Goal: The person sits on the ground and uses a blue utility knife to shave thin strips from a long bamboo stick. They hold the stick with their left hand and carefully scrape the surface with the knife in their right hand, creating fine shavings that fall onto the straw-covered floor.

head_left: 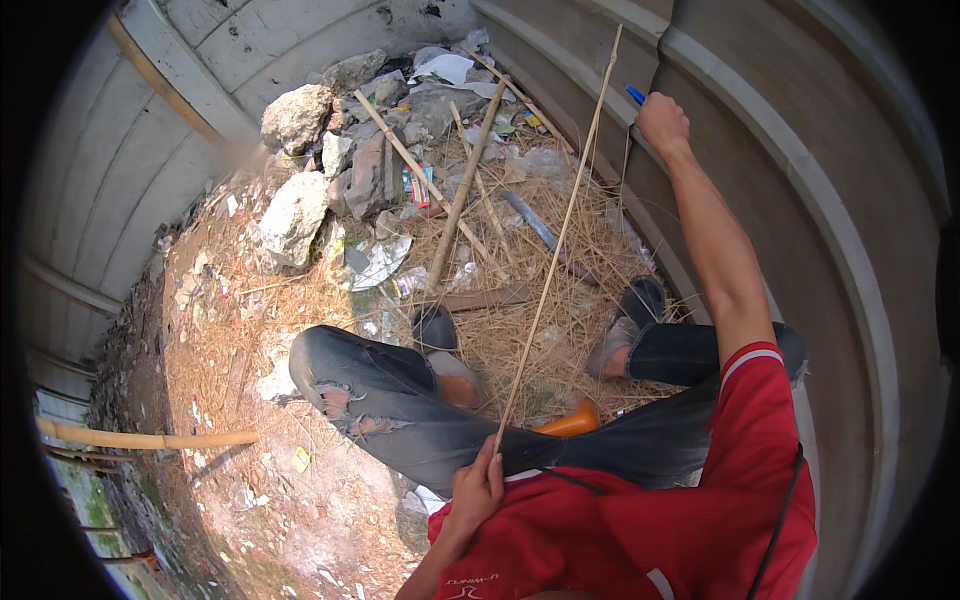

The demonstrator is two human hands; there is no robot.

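My left hand (478, 490), near my lap, is closed round the lower end of a long thin pale stick (553, 265). The stick slants up and away to the right, its far tip close to the metal wall. My right arm is stretched far out to the right. Its hand (663, 122) is a fist beside the stick's upper part, closed on a small object with a blue end (635, 95); the rest is hidden in my fingers. Between my feet, dry straw-like strips (520, 345) cover the ground. A long flat grey blade (532, 218) lies among them.
A corrugated metal wall (800, 250) rises close on my right. Rocks (292, 215) and several bamboo poles (465, 185) lie ahead amid litter. An orange plastic object (570, 420) lies by my legs. Another bamboo pole (150, 438) juts in from the left.
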